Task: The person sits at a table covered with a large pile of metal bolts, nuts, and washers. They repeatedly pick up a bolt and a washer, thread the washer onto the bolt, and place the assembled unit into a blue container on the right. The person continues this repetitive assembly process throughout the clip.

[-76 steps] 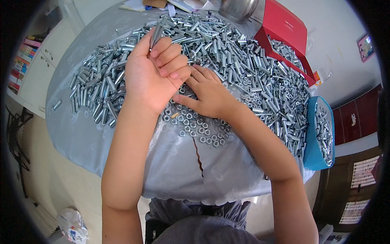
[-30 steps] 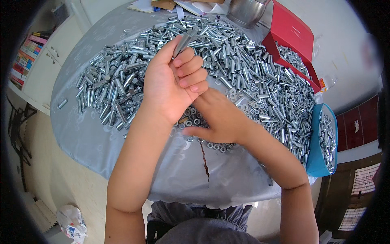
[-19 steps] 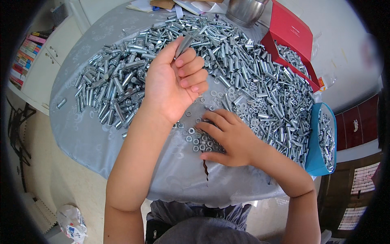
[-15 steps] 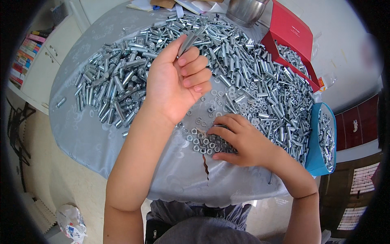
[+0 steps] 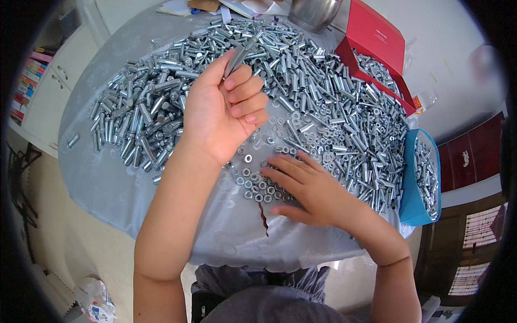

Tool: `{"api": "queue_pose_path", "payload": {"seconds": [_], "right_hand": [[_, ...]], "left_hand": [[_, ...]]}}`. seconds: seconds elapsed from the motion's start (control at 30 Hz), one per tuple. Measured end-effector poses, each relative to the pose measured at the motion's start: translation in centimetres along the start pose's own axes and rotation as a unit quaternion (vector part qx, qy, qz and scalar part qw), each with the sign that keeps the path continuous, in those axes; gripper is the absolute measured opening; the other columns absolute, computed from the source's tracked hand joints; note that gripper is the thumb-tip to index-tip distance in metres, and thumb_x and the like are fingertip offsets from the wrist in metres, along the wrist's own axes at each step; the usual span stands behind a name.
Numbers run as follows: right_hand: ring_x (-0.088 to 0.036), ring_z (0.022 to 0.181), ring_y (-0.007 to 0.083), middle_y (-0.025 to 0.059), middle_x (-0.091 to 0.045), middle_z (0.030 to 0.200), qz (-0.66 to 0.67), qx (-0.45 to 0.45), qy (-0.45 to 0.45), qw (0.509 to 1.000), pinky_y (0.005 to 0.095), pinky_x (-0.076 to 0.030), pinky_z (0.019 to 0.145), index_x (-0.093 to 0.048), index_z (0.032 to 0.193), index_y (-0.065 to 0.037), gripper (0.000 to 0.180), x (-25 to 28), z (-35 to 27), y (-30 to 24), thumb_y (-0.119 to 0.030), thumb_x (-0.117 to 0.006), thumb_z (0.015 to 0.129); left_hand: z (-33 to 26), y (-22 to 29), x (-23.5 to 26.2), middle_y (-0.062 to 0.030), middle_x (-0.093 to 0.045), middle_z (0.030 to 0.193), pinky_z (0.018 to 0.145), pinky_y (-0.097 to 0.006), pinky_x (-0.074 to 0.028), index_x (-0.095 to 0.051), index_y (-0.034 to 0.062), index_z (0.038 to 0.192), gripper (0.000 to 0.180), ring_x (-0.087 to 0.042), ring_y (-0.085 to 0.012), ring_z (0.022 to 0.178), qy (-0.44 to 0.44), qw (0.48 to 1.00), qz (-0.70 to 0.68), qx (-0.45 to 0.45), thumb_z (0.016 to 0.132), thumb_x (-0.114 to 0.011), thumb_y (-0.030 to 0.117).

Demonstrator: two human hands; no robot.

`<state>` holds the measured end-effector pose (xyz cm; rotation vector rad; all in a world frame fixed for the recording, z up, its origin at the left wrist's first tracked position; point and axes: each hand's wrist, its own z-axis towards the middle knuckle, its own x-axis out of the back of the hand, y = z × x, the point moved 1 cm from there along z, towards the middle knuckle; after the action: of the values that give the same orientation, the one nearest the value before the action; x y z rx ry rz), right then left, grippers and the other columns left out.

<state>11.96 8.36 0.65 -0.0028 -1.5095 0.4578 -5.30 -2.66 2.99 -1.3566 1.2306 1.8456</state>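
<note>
The left hand (image 5: 221, 107) is closed on a metal tube (image 5: 237, 59), held between the thumb and the curled fingers; its upper end points up and away, in front of the big heap (image 5: 301, 72) of metal pieces. The right hand (image 5: 309, 191) is open, palm down with fingers spread, at the right side of the nuts (image 5: 253, 185). Its fingers cover some of them; whether they press on them, one cannot tell.

The nuts lie between the heap and the near edge of the table. From them to this edge there is a wide strip of smooth grey cloth (image 5: 226, 234), marked only by a dark wavy line (image 5: 263, 219). At the left, the cloth also gives wide room, with one lone piece (image 5: 73, 140) near the edge. The right side is tighter: the heap reaches the blue box (image 5: 412, 207) there, and the red box (image 5: 377, 35) stands farther back. A pot (image 5: 313, 13) and papers (image 5: 258, 6) stay at the far edge.
</note>
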Motion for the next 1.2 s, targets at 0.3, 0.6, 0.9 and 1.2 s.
{"api": "queue_pose_path", "payload": {"seconds": [0.3,0.6,0.9,1.2], "right_hand": [[-0.055,0.102,0.0266,0.0085,-0.061,0.101,-0.027,-0.066,0.028,0.997,0.0442,-0.036,0.095,-0.063,0.094,-0.008,0.028,3.9,-4.6,1.4,-0.027,-0.067,0.074],[-0.056,0.082,0.0243,0.005,-0.059,0.086,-0.006,-0.042,0.176,0.984,0.0366,-0.045,0.075,-0.064,0.09,-0.008,0.021,2.8,-3.1,1.6,-0.009,-0.068,0.069],[-0.046,0.097,0.0249,0.004,-0.053,0.108,-0.039,-0.102,0.165,0.98,0.0356,-0.038,0.082,-0.066,0.101,-0.018,0.038,0.3,-3.0,2.7,-0.006,-0.065,0.065],[-0.047,0.097,0.0236,0.0041,-0.052,0.109,0.008,-0.064,0.153,0.986,0.0339,-0.038,0.08,-0.067,0.094,-0.017,0.026,1.1,-3.2,1.6,-0.012,-0.058,0.07]], "left_hand": [[0.0,-0.8,-0.5,0.0048,-0.022,0.051,0.045,-0.025,-0.021,-0.028,0.0151,0.059,0.041,-0.022,-0.0085,0.045,0.016,1.0,0.004,0.012,0.094,-0.032,0.035],[0.1,-2.4,-0.8,0.0043,-0.021,0.051,0.045,-0.025,-0.022,-0.027,0.0154,0.058,0.042,-0.021,-0.0089,0.045,0.033,0.997,0.026,0.066,0.095,-0.029,0.037],[0.3,-4.2,-0.1,0.0042,-0.02,0.051,0.045,-0.026,-0.024,-0.028,0.0156,0.058,0.043,-0.021,-0.0094,0.045,0.049,0.993,0.036,0.103,0.095,-0.029,0.038],[0.5,-4.8,0.2,0.0045,-0.021,0.051,0.045,-0.027,-0.026,-0.028,0.0156,0.057,0.044,-0.022,-0.0096,0.045,0.054,0.991,0.05,0.116,0.095,-0.028,0.039]]}}
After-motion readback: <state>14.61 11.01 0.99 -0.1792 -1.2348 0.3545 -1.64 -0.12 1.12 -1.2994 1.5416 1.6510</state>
